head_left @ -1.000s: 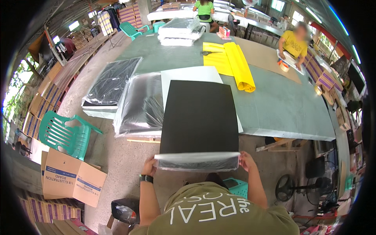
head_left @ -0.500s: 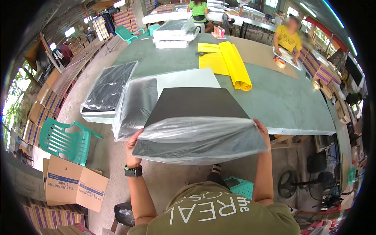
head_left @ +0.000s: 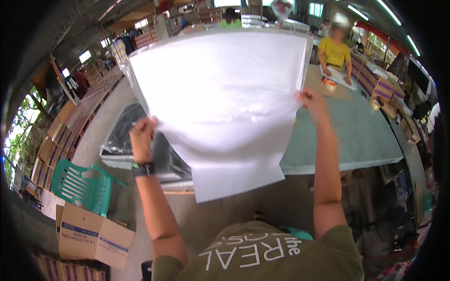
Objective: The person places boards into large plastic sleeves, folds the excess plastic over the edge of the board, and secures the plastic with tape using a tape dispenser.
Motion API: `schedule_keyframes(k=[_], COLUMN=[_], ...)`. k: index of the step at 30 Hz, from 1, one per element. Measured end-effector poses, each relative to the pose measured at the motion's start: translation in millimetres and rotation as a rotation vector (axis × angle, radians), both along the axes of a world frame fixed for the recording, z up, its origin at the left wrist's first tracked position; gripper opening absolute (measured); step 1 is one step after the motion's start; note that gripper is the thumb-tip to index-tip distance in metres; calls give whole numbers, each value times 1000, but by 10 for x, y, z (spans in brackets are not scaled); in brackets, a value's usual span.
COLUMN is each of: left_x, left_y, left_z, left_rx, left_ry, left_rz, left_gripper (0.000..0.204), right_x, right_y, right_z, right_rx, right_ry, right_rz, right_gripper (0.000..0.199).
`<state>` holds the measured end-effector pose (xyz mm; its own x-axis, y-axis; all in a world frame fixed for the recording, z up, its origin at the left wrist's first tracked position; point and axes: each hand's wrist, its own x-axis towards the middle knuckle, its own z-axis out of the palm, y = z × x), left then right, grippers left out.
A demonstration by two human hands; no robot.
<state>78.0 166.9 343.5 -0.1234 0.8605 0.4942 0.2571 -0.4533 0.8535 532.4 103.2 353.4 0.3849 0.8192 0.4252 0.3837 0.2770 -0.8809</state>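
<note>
A large white board (head_left: 225, 70) in a clear plastic bag (head_left: 303, 61) is raised and tilted in front of me, its white face toward me. My left hand (head_left: 143, 133) pinches the bag at its lower left edge. My right hand (head_left: 311, 103) pinches the opposite edge, fingertips together. Below the bag hangs a plain white part (head_left: 239, 182); whether it belongs to the same board or to another sheet, I cannot tell. Behind and left, a black board in plastic (head_left: 171, 157) lies on the table, partly covered by the raised one.
The green table (head_left: 342, 136) stretches ahead, with another plastic-wrapped black board (head_left: 123, 131) at its left. A person in yellow (head_left: 333, 54) works at the far right beside a tape roll (head_left: 330, 85). A green chair (head_left: 84, 187) and an opened cardboard box (head_left: 93, 234) stand left.
Both hands have risen, lifting and tipping up the bagged board. Its white face shows where the black one did. The yellow roll and the stack at the table's far side are now hidden.
</note>
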Motion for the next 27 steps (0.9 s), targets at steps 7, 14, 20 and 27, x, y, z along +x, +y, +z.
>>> schedule_keyframes(k=[7, 14, 20, 27], left_x=[-167, 271, 71, 26], left_y=[344, 340, 257, -855], left_z=[-1574, -2189, -2143, -2014], left_rx=[-201, -183, -120, -491], left_ry=[-15, 207, 219, 33], left_rz=[-2, 74, 122, 11], left_gripper=[17, 26, 27, 37], right_x=[-34, 177, 11, -20], right_y=[348, 230, 28, -680], right_z=[-1372, -1929, -1572, -1848], right_rx=[-221, -267, -349, -670], right_ry=[5, 5, 91, 139], right_rz=[60, -43, 17, 84], right_gripper=[15, 24, 24, 24])
